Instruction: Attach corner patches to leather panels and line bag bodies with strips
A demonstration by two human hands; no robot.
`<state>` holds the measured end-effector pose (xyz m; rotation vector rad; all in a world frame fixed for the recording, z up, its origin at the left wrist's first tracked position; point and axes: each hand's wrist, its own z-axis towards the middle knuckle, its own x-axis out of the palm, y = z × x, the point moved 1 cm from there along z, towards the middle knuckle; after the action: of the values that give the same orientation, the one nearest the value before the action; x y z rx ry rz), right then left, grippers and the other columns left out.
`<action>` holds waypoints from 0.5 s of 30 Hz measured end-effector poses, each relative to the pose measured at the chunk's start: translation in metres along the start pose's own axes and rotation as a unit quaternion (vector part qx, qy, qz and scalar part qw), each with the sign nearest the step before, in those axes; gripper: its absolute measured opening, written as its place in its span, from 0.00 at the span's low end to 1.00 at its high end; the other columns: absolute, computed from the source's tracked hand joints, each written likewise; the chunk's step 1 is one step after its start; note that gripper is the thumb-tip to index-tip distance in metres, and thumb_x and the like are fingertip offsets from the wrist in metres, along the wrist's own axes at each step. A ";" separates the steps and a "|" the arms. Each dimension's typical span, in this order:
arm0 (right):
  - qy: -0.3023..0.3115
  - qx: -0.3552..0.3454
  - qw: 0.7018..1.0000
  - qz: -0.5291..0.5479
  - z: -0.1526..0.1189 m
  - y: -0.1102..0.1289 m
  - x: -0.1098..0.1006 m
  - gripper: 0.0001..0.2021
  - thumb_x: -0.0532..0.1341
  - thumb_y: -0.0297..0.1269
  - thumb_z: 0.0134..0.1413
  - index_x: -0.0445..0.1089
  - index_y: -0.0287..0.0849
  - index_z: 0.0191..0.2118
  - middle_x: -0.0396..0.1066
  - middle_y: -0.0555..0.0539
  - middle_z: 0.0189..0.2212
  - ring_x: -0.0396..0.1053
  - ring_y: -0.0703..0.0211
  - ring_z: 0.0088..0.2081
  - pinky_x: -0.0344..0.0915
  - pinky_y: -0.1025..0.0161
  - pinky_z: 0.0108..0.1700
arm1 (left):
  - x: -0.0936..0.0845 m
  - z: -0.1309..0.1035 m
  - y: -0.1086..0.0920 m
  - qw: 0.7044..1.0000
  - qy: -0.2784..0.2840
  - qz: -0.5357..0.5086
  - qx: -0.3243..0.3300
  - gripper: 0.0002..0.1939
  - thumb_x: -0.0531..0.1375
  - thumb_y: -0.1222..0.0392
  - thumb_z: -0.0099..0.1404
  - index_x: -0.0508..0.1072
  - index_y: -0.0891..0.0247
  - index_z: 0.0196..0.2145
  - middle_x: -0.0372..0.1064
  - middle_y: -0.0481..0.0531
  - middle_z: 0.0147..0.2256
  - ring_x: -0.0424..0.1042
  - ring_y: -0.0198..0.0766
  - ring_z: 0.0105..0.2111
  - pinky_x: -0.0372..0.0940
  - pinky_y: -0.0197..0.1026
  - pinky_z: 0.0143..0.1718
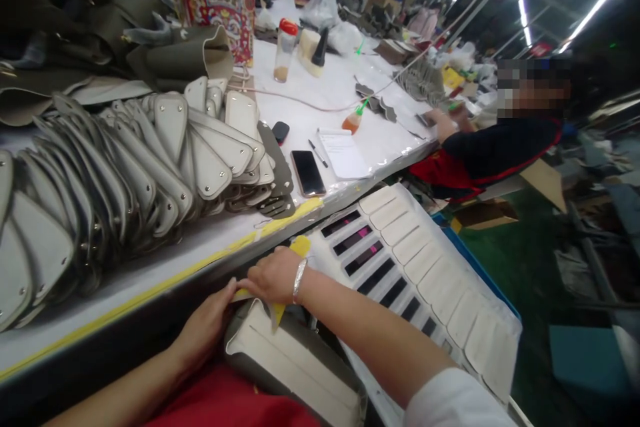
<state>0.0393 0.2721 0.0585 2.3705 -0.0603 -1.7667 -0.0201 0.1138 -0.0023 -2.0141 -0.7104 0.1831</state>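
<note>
On my lap lies an olive-grey leather bag piece [295,363] with a cream inner face, slanting down to the right. At its upper end my right hand [275,277], wearing a silver bracelet [299,281], is closed on a flat yellow piece [301,245] that shows above and below the fingers; its kind is unclear. My left hand [213,317] meets it from the left, thumb and fingers pressed together near the bag piece's edge. What sits between the left fingertips is mostly hidden.
Stacked grey riveted leather flaps [130,173] fill the table's left side. A phone [309,172], notepad [343,153] and red-capped jar [285,50] lie farther along. Cream panels [425,260] rest in a blue crate [480,267] at right. A co-worker [495,147] sits beyond.
</note>
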 end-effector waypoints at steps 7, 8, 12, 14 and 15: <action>0.011 -0.080 0.997 0.006 0.000 0.000 0.003 0.28 0.38 0.53 0.64 0.69 0.40 0.35 0.74 0.44 0.33 0.71 0.54 0.35 0.57 0.57 0.32 | -0.010 -0.016 0.022 0.961 -0.027 0.237 0.137 0.20 0.52 0.45 0.59 0.76 0.55 0.41 0.77 0.50 0.38 0.71 0.51 0.44 0.67 0.46 0.46; 0.005 -0.087 0.996 0.009 -0.002 0.001 0.005 0.28 0.38 0.52 0.64 0.69 0.40 0.35 0.74 0.44 0.33 0.71 0.54 0.34 0.56 0.57 0.32 | -0.010 -0.018 0.030 0.953 -0.034 0.257 0.158 0.20 0.52 0.44 0.59 0.76 0.55 0.41 0.77 0.51 0.38 0.71 0.50 0.43 0.67 0.46 0.46; -0.027 -0.095 0.995 0.024 -0.010 0.002 0.010 0.27 0.39 0.53 0.63 0.69 0.40 0.33 0.74 0.46 0.30 0.71 0.54 0.34 0.56 0.58 0.31 | -0.011 -0.023 0.065 0.915 -0.081 0.324 0.225 0.23 0.50 0.42 0.60 0.76 0.56 0.41 0.76 0.53 0.38 0.72 0.50 0.42 0.68 0.46 0.45; -0.028 -0.098 0.994 0.035 -0.014 0.002 0.011 0.27 0.41 0.53 0.63 0.69 0.40 0.33 0.74 0.46 0.30 0.71 0.55 0.33 0.56 0.58 0.31 | -0.011 -0.025 0.078 0.899 -0.097 0.347 0.249 0.24 0.49 0.42 0.61 0.76 0.57 0.41 0.76 0.54 0.38 0.73 0.49 0.41 0.69 0.46 0.44; -0.027 -0.100 0.994 0.041 -0.016 0.002 0.011 0.26 0.41 0.53 0.63 0.69 0.40 0.33 0.74 0.46 0.30 0.71 0.55 0.33 0.56 0.58 0.31 | -0.011 -0.026 0.082 0.892 -0.101 0.356 0.260 0.24 0.48 0.42 0.61 0.76 0.57 0.41 0.77 0.54 0.38 0.73 0.48 0.41 0.69 0.45 0.44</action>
<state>0.0579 0.2708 0.0526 2.1505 0.0121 -1.7127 0.0146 0.0580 -0.0589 -1.6497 0.0123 0.9251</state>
